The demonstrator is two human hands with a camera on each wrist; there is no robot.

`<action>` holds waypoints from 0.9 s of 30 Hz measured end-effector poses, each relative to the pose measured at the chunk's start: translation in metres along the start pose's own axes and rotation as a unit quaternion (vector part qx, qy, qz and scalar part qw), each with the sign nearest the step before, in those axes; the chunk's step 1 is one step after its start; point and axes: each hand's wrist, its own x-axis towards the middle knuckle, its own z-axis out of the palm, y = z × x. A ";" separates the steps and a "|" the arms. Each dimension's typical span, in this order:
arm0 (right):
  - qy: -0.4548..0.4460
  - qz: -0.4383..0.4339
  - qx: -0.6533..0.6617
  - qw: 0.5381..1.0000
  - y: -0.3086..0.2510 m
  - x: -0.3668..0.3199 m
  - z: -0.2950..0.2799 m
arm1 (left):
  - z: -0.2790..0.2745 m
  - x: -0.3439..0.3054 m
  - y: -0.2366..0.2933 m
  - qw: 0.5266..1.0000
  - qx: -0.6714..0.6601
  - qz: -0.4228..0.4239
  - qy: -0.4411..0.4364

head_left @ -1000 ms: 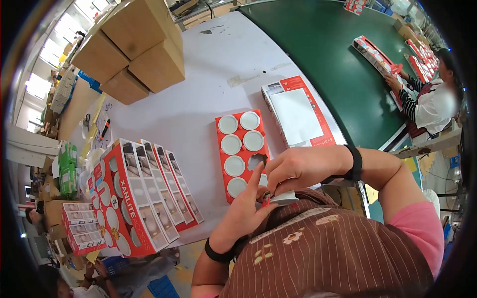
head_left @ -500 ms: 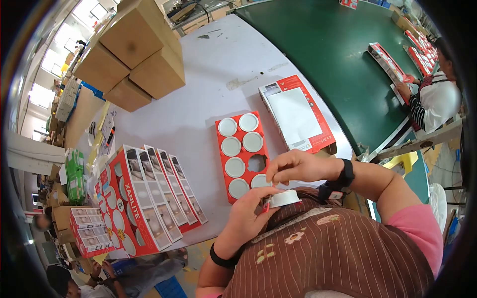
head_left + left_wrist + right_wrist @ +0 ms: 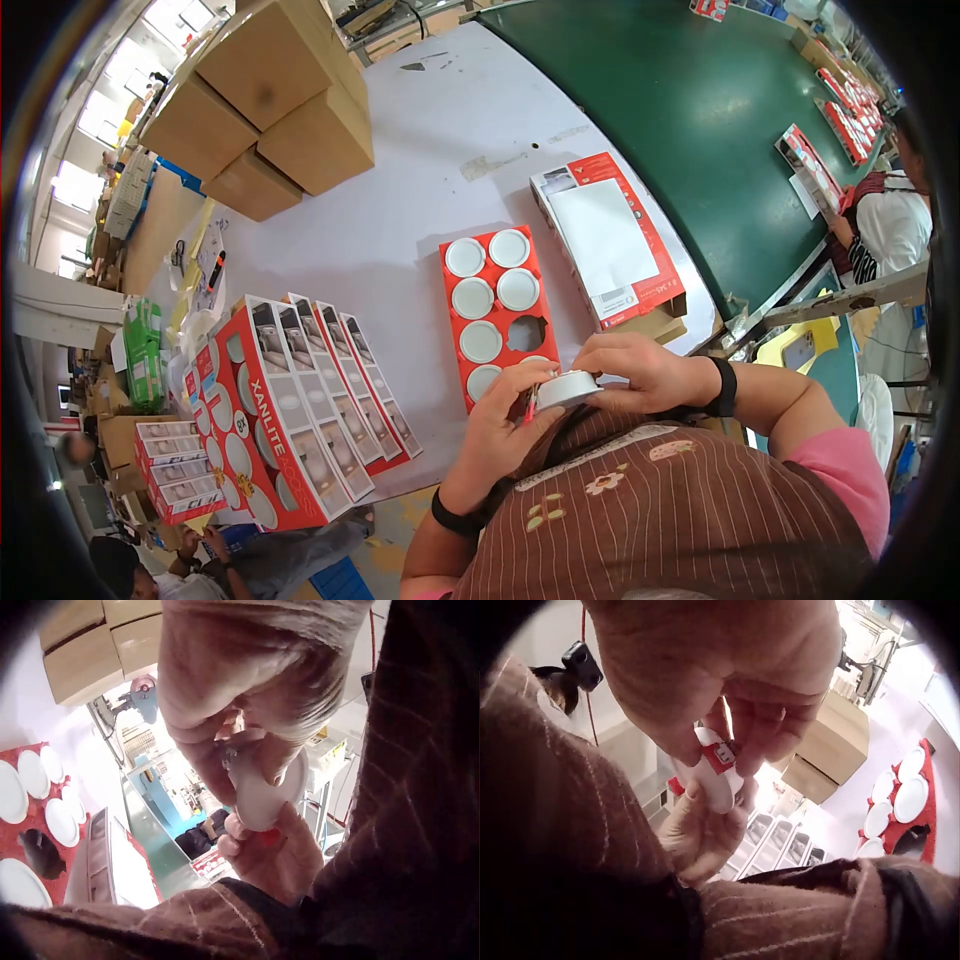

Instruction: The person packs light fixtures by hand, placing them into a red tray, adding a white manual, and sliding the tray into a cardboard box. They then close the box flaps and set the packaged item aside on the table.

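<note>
Close to the apron, both hands hold one round white disc-shaped item (image 3: 567, 388). The left hand (image 3: 506, 417) grips its left side, with a small red piece (image 3: 531, 406) by the fingers. The right hand (image 3: 650, 374) pinches its right side. In the right wrist view a red patch with a small metal part (image 3: 722, 755) shows on the white item (image 3: 718, 791). Left of the hands on the white table lies a red tray (image 3: 512, 321) of white discs, one of its holes without a disc; the left hand partly covers its near end.
A red and white box (image 3: 606, 240) lies right of the tray. Several printed boxes (image 3: 290, 400) stand at the left, brown cartons (image 3: 270, 110) at the back left. Beyond the table's right edge is a green surface (image 3: 650, 90), where another person (image 3: 893, 225) handles a box.
The right hand has come down from above the white item to its right side and now holds it. The item is tilted differently. The other person's box has moved nearer to them.
</note>
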 end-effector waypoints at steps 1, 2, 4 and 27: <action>0.000 0.011 -0.009 1.000 0.000 0.000 0.000 | 0.001 0.000 0.001 0.997 -0.056 -0.043 0.003; -0.001 0.014 -0.009 1.000 0.000 0.000 0.000 | 0.003 0.000 0.004 0.997 -0.059 -0.043 0.003; -0.003 0.032 -0.001 0.999 0.001 0.002 0.001 | 0.007 0.001 0.012 0.979 -0.159 -0.078 0.097; 0.010 0.281 -0.101 0.954 0.086 0.035 0.009 | -0.061 -0.027 -0.123 0.953 0.108 -0.218 0.179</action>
